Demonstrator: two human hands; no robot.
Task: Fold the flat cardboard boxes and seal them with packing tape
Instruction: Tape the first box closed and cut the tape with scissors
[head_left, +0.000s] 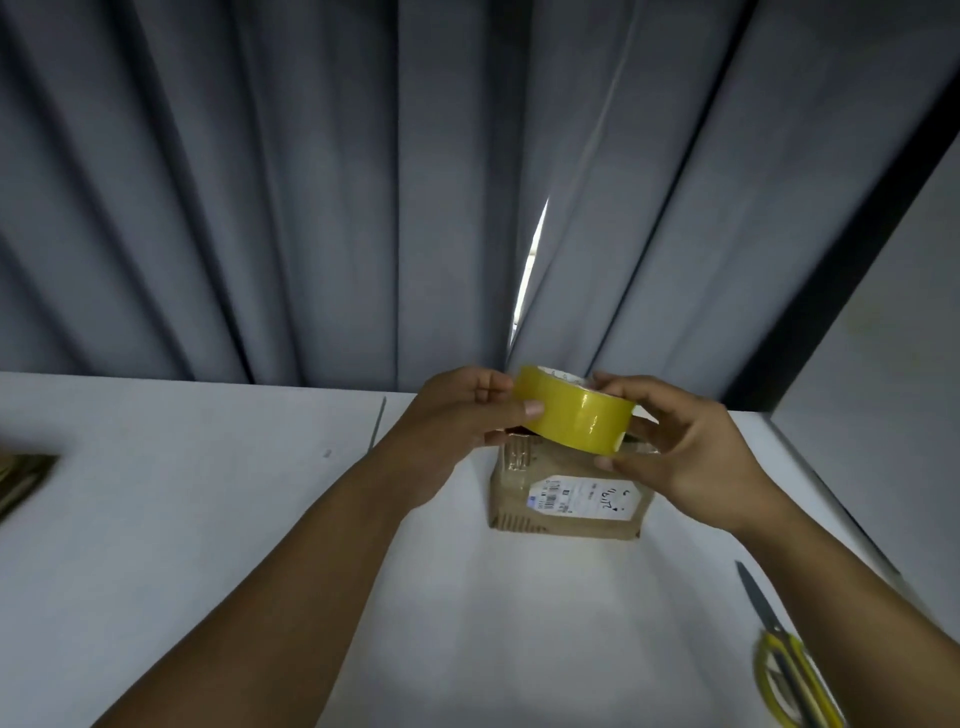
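Tape (576, 410): gripped by left hand (457, 415) and right hand (685, 441), frame centre.
Box (566, 499): seen below tape, on table (208, 519).

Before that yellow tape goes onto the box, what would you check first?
1. Grip on the tape roll, held by the left hand and the right hand: ok.
2. Loose tape end lifted: cannot tell; the left thumb lies on the roll's face.
3. The cardboard box stands on the table, just below the roll: ok.
4. Top flaps closed: cannot tell; roll and hands hide them.
5. The scissors lie near the right forearm: ok.
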